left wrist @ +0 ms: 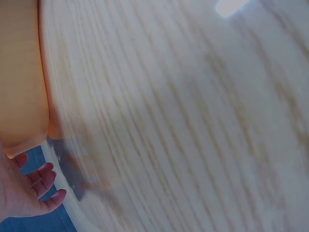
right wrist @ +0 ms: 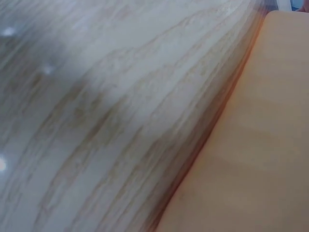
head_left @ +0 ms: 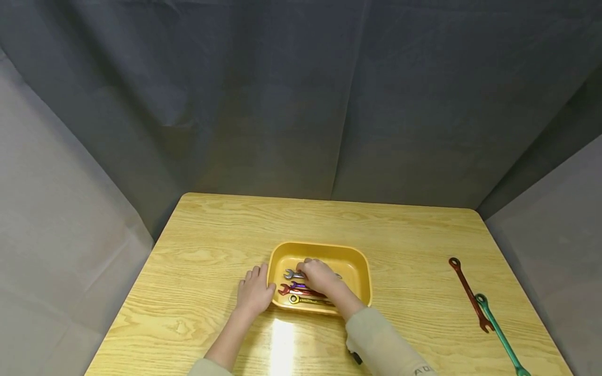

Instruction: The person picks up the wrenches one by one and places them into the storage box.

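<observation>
— Tray (head_left: 362, 271) sat near the table's (head_left: 211, 245) front edge; left hand (head_left: 254, 293) lay flat against its left wall.
— Right hand (head_left: 320, 275)?
— Inside, fingers curled over the silver wrench (head_left: 292, 274); grip unclear. Four wrenches inside, two at the right edge.

A light wooden table (head_left: 202, 245) stands before dark grey curtains (head_left: 301, 94).

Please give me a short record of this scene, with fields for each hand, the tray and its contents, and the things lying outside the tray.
left hand: flat on the table, against the tray's left wall
right hand: inside the yellow tray, over the silver wrench; grip unclear
tray contents: silver wrench, purple wrench, red wrench, yellow wrench
outside tray: dark red wrench and green wrench, far right on the table
</observation>
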`<state>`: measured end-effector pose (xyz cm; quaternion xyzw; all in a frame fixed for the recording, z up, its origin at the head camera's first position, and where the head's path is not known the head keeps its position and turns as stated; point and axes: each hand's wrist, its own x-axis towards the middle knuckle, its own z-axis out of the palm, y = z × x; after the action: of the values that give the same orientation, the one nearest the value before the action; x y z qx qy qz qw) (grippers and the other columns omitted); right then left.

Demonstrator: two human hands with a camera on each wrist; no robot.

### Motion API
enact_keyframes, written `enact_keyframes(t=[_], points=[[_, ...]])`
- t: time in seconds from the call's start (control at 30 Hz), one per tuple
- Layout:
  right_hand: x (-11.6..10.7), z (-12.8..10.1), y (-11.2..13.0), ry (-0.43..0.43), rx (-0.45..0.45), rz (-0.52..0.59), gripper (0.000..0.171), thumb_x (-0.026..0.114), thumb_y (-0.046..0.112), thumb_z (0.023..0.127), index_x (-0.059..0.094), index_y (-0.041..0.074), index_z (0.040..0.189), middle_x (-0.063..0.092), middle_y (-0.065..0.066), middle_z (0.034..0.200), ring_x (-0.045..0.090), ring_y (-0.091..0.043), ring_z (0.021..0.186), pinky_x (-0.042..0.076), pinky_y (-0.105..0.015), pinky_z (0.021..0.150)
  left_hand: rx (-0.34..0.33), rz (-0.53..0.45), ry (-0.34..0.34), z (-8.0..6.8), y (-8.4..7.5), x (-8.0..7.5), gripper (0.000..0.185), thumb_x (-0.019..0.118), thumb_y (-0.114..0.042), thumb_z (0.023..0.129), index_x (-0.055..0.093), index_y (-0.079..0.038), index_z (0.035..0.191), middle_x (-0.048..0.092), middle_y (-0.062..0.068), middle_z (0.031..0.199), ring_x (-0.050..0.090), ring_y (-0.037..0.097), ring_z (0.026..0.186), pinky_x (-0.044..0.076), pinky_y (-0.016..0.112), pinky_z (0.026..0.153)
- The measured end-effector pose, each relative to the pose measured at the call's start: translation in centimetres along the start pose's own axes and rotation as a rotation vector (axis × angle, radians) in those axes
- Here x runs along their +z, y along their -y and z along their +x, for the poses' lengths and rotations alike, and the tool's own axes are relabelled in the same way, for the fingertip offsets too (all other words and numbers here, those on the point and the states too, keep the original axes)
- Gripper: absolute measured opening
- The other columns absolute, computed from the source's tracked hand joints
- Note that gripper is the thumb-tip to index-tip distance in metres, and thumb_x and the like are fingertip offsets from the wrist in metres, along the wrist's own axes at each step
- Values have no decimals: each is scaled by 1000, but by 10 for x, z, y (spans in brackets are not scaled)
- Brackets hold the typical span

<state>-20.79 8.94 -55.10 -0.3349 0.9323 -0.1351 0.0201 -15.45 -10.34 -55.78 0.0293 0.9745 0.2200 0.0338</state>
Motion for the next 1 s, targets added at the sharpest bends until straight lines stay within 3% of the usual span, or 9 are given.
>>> enact_keyframes(t=[0.27,0.53,0.77,1.0], points=[[-5,-1,0,47,20,43,22,63,-1,76,66,8,96,62,-5,86,59,-20,80,48,-34,75,-9,-12,8,-1,-1,-1,54,48,-30,88,36,-6,135,46,16,124,42,33,111,36,52,87],[-6,-2,0,32,27,70,19,58,-3,82,67,6,95,63,-6,87,60,-21,83,48,-34,78,5,-2,-12,-1,-2,-2,52,50,-29,87,38,-6,131,48,16,119,44,32,107,37,50,83],[-6,-6,3,52,60,47,20,56,2,86,67,9,101,60,-4,93,60,-20,87,48,-33,80,8,7,-17,-1,-1,-2,50,51,-28,87,39,-7,130,49,15,117,45,31,105,38,49,81],[-10,-12,1,-8,-17,25,23,59,4,82,66,9,103,60,-5,94,60,-21,87,49,-38,76,5,3,-13,-1,-2,-3,49,51,-29,87,39,-7,129,49,14,117,45,31,105,38,49,81]])
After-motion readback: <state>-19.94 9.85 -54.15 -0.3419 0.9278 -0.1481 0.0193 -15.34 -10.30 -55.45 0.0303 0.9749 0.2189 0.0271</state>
